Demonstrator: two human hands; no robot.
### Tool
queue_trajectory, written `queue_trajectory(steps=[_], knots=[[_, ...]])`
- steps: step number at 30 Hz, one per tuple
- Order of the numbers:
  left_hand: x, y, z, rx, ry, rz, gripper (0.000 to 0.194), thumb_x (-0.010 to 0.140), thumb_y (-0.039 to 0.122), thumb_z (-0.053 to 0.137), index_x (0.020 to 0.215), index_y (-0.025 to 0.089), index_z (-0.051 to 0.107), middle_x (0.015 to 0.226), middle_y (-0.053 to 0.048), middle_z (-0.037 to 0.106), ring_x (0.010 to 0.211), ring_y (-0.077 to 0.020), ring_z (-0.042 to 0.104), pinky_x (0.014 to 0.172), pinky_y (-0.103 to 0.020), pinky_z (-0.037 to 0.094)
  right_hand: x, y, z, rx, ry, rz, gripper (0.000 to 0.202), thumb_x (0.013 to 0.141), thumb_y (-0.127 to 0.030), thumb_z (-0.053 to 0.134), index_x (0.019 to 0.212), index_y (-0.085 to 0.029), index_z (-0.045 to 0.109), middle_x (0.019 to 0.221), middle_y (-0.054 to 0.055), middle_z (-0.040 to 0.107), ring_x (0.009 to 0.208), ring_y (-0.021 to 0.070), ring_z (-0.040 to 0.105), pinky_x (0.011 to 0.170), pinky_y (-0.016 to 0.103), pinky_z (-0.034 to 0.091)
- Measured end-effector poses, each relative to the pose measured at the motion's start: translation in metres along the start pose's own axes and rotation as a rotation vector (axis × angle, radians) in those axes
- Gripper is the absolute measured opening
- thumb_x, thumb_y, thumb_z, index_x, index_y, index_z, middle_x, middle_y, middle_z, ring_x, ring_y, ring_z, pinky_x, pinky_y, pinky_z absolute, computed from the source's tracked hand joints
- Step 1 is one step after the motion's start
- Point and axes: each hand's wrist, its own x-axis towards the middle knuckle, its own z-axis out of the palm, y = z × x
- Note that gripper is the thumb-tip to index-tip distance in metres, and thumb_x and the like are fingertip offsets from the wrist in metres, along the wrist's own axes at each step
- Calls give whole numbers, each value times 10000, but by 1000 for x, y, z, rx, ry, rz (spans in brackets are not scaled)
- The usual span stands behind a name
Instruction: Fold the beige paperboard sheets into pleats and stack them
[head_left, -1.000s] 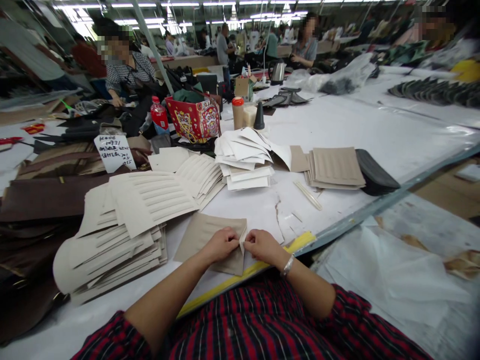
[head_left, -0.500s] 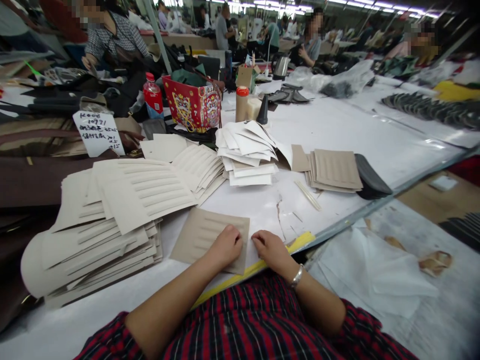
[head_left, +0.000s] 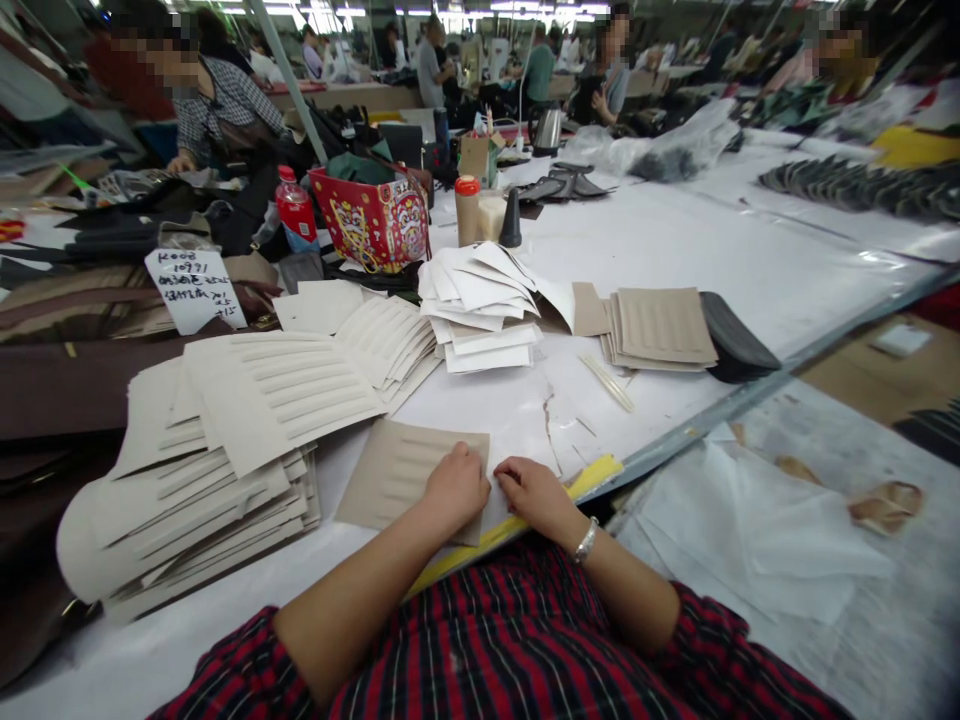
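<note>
On the white tabletop in front of me lies a beige panel [head_left: 390, 468] with raised parallel ribs. My left hand [head_left: 459, 488] is closed and rests over the panel's right edge, its curled fingertips turned toward the right hand. Just beyond that edge, my right hand [head_left: 534, 495] is closed in a pinch, thumb and forefinger together, a small gap from the left. Anything within either hand's fingers is too small or hidden to make out. To the left is a large, uneven pile of off-white ribbed pieces [head_left: 285, 390].
White sheets [head_left: 480, 290] are stacked ahead, with a pile of beige ribbed panels [head_left: 660, 325] to their right. Thin pale strips [head_left: 606, 383] lie nearer. Behind stand a red patterned box [head_left: 367, 220] and a red-capped bottle [head_left: 296, 212]. Yellow tape [head_left: 596, 475] marks the table edge. Co-workers sit beyond.
My left hand has shifted slightly right over the panel, so its fingertips now reach the edge. The right hand keeps its pinch. The whole view has shifted a little.
</note>
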Motion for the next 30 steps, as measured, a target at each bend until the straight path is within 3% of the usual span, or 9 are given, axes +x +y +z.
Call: queue_trajectory(steps=[5,10,19,26,30], knots=[[5,2,-3,1,-44,-5,164,736,172,427,767,130,582,879,-109,544,763,-200,552,722,-311,430,-1,-1,-2,-65,-1,-60,183,827,-182,424,848,-173,607,793,22,606,749,119,532,707,225,372],[4,-9,-6,-75,-57,68,139,747,146,419,688,160,544,804,-54,527,743,-157,522,721,-268,428,1,-4,0,-125,-37,-124,187,843,-217,443,918,-187,612,880,37,587,846,124,526,776,226,369],[0,-22,-1,-229,-6,151,170,779,156,403,630,185,479,746,-13,459,714,-140,480,716,-269,426,7,-17,6,-329,-121,-76,191,850,-271,443,910,-194,607,893,50,559,825,145,546,743,236,384],[-1,-26,6,-294,46,169,138,772,136,419,669,169,505,771,-32,471,753,-155,484,742,-291,428,17,-27,13,-548,-155,-111,204,830,-243,415,884,-140,582,845,96,599,746,189,566,649,274,388],[-12,-34,10,-339,91,207,174,828,168,389,814,161,562,856,-49,497,849,-153,491,814,-287,427,1,-16,-5,-555,-215,-165,173,809,-216,424,806,-140,580,802,88,602,715,172,556,634,262,372]])
